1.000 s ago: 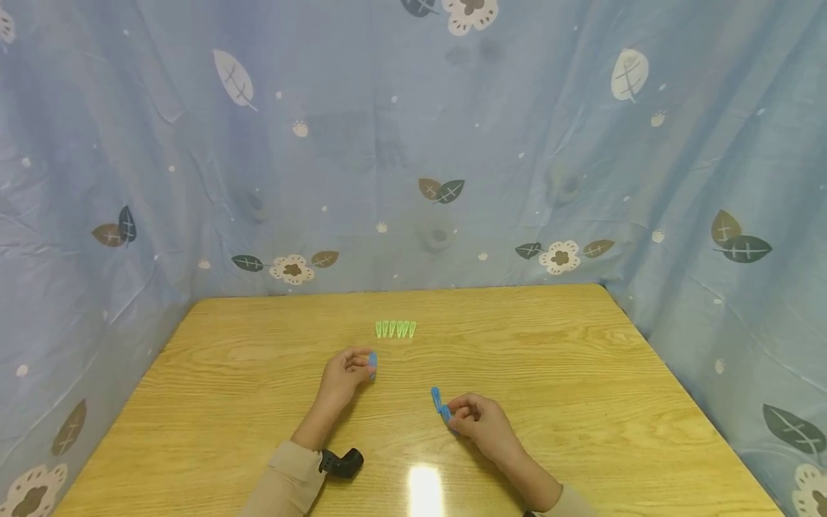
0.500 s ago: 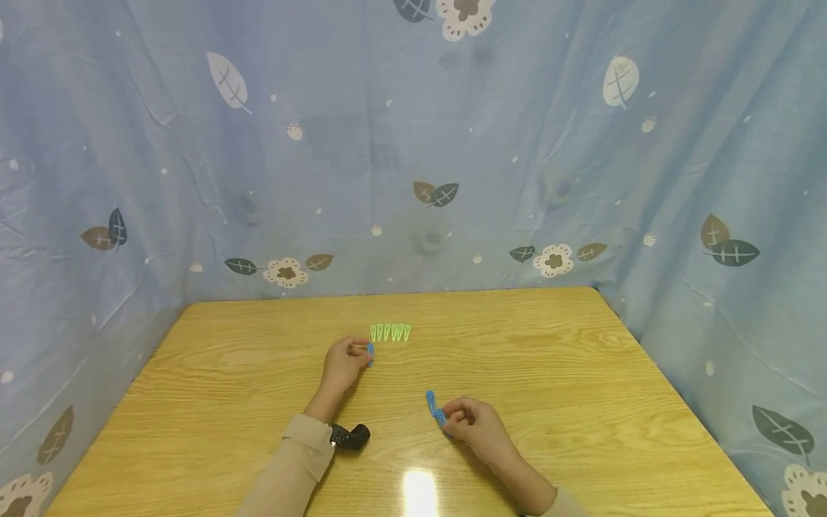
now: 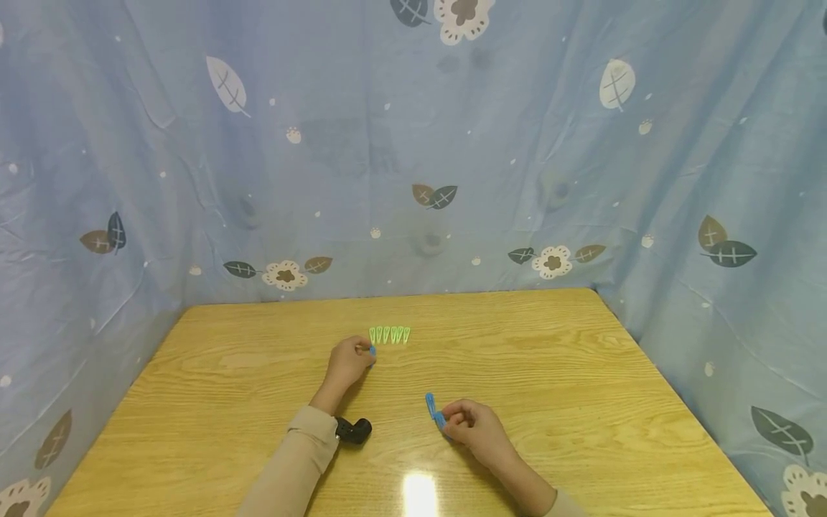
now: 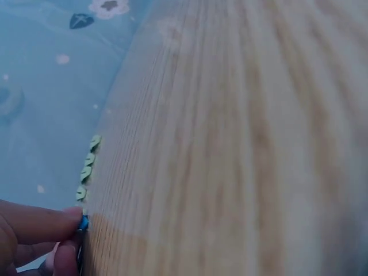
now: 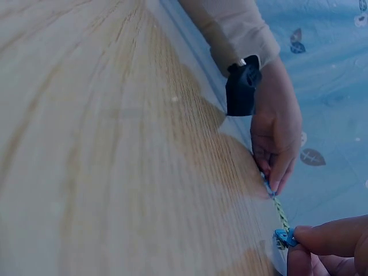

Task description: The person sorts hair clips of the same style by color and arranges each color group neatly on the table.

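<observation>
My left hand [image 3: 347,360] pinches a blue snap hair clip [image 3: 372,354] just in front of the left end of a row of several light green hair clips [image 3: 393,335]. In the left wrist view, thumb and finger cover most of this blue clip [image 4: 84,222]. My right hand [image 3: 477,429], nearer to me and farther right, pinches another blue hair clip [image 3: 441,419] by its near end. A further blue clip [image 3: 430,405] extends beyond it, touching or nearly touching it. Fingers partly hide the clips in the right wrist view, where the right hand [image 5: 333,244] shows at the lower right.
The wooden table [image 3: 549,359] reaches back to a blue patterned curtain [image 3: 362,179], which also hangs along both sides. A black wrist camera [image 3: 354,431] juts from the left sleeve. Light glares off the table near its front.
The left hand has carried its blue clip a little farther away, up to the green row. The right hand has stayed nearly still with its clips. The head view has shifted slightly.
</observation>
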### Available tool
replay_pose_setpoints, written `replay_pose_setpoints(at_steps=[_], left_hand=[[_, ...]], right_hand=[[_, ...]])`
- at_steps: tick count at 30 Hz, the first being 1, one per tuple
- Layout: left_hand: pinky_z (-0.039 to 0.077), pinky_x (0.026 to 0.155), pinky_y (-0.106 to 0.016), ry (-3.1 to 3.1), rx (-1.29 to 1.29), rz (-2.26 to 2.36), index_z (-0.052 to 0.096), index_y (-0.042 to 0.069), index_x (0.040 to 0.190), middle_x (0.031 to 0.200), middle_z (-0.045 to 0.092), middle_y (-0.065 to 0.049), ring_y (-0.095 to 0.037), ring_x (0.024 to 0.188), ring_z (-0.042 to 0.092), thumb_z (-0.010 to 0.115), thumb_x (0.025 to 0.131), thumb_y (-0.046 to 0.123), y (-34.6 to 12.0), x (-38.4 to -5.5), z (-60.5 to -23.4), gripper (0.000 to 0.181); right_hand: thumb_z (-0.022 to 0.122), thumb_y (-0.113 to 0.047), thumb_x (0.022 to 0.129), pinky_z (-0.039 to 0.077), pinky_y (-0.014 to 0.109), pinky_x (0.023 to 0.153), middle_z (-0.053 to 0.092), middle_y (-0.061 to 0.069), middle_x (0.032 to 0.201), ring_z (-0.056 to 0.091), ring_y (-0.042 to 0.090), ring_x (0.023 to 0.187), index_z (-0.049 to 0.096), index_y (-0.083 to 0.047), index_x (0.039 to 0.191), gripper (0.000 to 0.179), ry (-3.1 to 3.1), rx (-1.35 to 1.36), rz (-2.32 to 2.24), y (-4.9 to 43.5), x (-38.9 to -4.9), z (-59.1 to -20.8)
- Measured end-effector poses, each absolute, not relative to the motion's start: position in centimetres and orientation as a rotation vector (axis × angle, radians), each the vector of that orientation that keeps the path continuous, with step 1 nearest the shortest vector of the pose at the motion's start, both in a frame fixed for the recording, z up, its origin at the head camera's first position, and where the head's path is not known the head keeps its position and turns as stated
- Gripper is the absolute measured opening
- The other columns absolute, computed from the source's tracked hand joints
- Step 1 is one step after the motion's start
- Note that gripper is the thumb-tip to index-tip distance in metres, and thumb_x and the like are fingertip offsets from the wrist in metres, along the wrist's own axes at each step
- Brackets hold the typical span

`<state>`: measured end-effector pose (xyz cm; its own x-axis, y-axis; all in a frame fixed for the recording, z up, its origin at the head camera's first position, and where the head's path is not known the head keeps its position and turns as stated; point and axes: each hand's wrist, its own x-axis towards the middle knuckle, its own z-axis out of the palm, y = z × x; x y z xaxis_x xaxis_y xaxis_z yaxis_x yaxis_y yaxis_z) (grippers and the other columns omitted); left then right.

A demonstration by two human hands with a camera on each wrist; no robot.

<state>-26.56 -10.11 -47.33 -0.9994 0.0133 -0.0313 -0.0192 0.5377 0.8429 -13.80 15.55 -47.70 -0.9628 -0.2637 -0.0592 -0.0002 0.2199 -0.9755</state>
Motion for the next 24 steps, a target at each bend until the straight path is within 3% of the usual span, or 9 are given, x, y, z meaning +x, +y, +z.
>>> replay_pose_setpoints(at_steps=[6, 13, 24], left_hand=[[0.053, 0.068, -0.031, 2.76, 0.0, 1.502, 0.065, 0.001, 0.111, 0.102, 0.066, -0.014, -0.026, 0.09, 0.063, 0.068, 0.086, 0.01, -10.2, -26.3, -47.6, 0.027], [0.046, 0.058, -0.025, 2.819, 0.014, 1.534, 0.07, 0.005, 0.108, 0.093, 0.066, -0.01, -0.02, 0.077, 0.057, 0.07, 0.085, 0.012, -10.2, -26.1, -48.2, 0.024], [0.036, 0.056, -0.021, 2.788, 0.038, 1.562, 0.072, 0.004, 0.108, 0.078, 0.059, -0.003, -0.015, 0.067, 0.044, 0.069, 0.087, 0.015, -10.5, -26.1, -48.5, 0.024]], right_hand=[[0.065, -0.003, 0.086, 0.048, 0.013, 0.058, 0.056, 0.002, 0.082, 0.053, 0.006, 0.065, 0.058, 0.011, 0.108, 0.027, 2.266, -0.236, -1.819, 15.6, -13.8, -47.9], [0.064, -0.002, 0.086, 0.047, 0.012, 0.057, 0.056, 0.004, 0.082, 0.052, 0.005, 0.064, 0.058, 0.012, 0.109, 0.027, 2.254, -0.214, -1.827, 15.5, -13.8, -47.9], [0.065, -0.003, 0.087, 0.05, 0.014, 0.061, 0.056, 0.006, 0.084, 0.053, 0.007, 0.067, 0.056, 0.014, 0.111, 0.031, 2.245, -0.23, -1.837, 15.6, -14.0, -47.8]])
